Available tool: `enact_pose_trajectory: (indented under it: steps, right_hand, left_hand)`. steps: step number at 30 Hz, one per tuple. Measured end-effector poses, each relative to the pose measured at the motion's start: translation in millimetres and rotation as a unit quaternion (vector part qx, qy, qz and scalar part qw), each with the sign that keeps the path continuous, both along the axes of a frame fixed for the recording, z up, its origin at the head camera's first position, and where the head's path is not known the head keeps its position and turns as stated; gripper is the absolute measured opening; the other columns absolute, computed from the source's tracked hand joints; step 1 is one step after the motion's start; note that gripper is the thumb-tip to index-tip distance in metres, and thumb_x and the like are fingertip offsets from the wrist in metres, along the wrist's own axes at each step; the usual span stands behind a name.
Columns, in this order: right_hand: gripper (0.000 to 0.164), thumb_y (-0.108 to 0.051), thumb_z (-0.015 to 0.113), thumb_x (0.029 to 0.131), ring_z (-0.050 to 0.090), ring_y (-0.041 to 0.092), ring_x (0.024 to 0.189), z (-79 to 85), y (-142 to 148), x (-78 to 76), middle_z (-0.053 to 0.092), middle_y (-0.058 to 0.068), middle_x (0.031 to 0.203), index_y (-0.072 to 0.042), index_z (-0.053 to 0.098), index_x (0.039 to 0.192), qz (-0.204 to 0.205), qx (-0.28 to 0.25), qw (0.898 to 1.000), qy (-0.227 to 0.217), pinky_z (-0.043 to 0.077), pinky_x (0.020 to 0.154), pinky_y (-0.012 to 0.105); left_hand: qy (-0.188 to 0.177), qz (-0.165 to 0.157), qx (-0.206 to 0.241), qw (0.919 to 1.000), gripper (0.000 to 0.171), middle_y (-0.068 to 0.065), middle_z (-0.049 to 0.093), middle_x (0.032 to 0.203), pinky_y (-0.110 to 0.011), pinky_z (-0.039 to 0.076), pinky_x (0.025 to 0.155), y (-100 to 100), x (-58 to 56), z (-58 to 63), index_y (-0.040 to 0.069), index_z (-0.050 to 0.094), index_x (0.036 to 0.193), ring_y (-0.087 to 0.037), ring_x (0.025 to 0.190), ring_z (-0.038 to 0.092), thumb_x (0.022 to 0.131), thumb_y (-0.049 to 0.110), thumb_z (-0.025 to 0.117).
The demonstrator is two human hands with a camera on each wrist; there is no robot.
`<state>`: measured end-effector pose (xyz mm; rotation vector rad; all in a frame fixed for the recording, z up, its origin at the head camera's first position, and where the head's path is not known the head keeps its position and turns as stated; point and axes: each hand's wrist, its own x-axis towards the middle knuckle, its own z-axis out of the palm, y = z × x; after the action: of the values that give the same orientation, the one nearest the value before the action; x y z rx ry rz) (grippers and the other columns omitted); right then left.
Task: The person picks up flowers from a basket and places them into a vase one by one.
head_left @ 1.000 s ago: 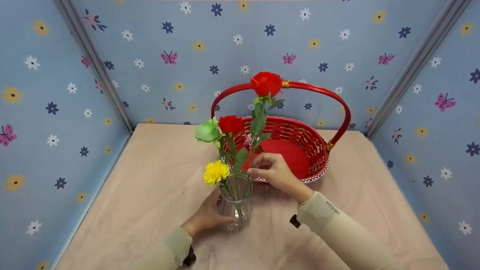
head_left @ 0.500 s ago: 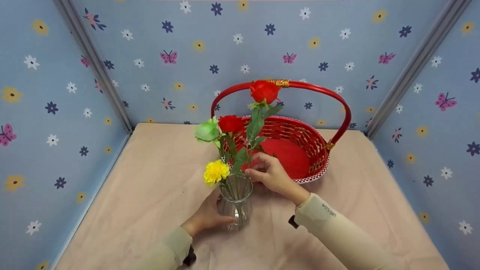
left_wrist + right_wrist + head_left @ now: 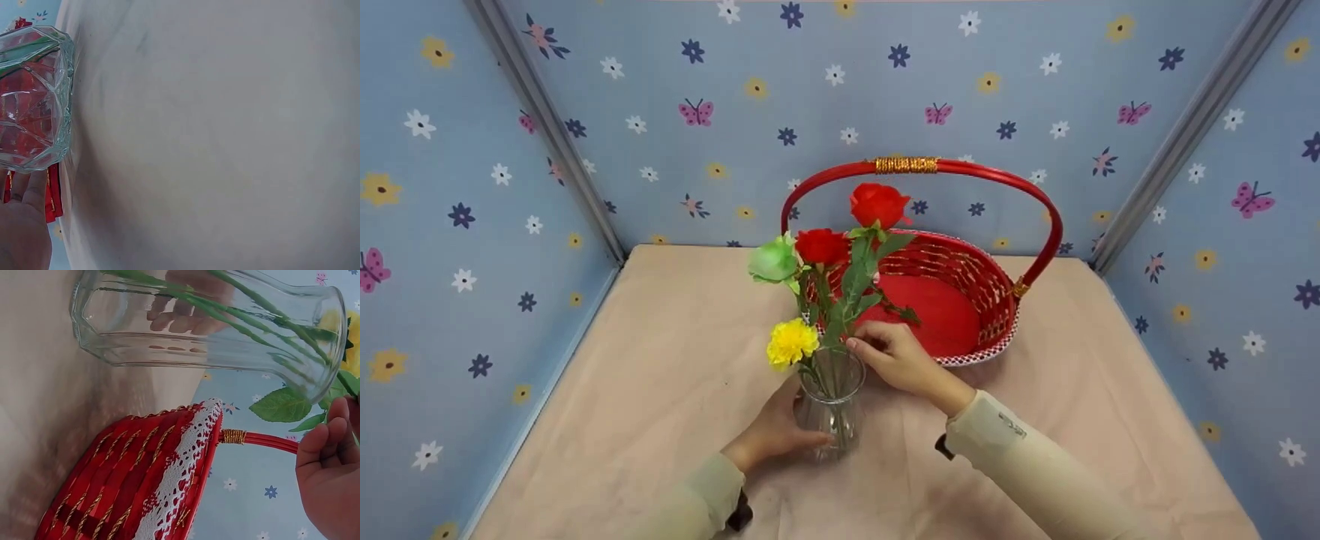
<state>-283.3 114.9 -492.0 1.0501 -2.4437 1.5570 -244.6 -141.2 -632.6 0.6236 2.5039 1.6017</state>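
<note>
My left hand (image 3: 771, 431) grips the clear glass vase (image 3: 834, 424) low on its side; in the left wrist view the palm (image 3: 22, 239) shows beside the faceted glass. A red rose (image 3: 879, 205) stands tallest, over the vase mouth. My right hand (image 3: 901, 364) pinches its green stem near the rim, fingertips right at the glass edge in the right wrist view. Standing in the vase are another red rose (image 3: 820, 247), a pale green rose (image 3: 773, 261) and a yellow carnation (image 3: 793, 343). Green stems (image 3: 225, 312) run down inside the glass.
Behind the vase, to the right, stands a red woven basket (image 3: 1006, 334) with white lace trim and a tall arched handle (image 3: 1050, 217). A leafy sprig (image 3: 901, 310) lies in it. Beige cloth (image 3: 675, 322) covers the table, with patterned blue panels (image 3: 847, 97) around it.
The tall red rose has come down and slightly left as my right hand lowers its stem into the vase. My left hand and the vase have stayed put.
</note>
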Motion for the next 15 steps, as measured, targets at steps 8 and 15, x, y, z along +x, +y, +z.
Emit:
enact_pose_trajectory:
  steps: [8,15]
  right_hand:
    - [0.024,-0.012,0.067,0.107,0.05,0.008,0.073,0.8,-3.8,0.2,0.064,0.008,0.079,0.003,0.077,0.092,0.019,0.006,0.999,-0.047,0.041,0.067,0.023]
    - [0.017,-0.01,0.074,0.102,0.051,0.007,0.07,-2.4,-6.3,2.0,0.064,0.003,0.077,-0.001,0.081,0.09,0.026,0.015,0.998,-0.062,0.042,0.064,0.021]
  left_hand:
    - [-0.006,0.001,-0.004,1.0,0.121,-0.002,0.047,0.168,-0.054,0.038,0.128,-0.1,0.0,0.0,0.014,0.029,0.17,-0.022,0.153,0.047,0.076,0.04,0.1]
    - [-0.008,-0.002,0.0,1.0,0.123,0.001,0.047,0.168,-0.048,0.038,0.128,-0.3,0.0,0.3,0.018,0.028,0.171,-0.019,0.153,0.046,0.075,0.041,0.101]
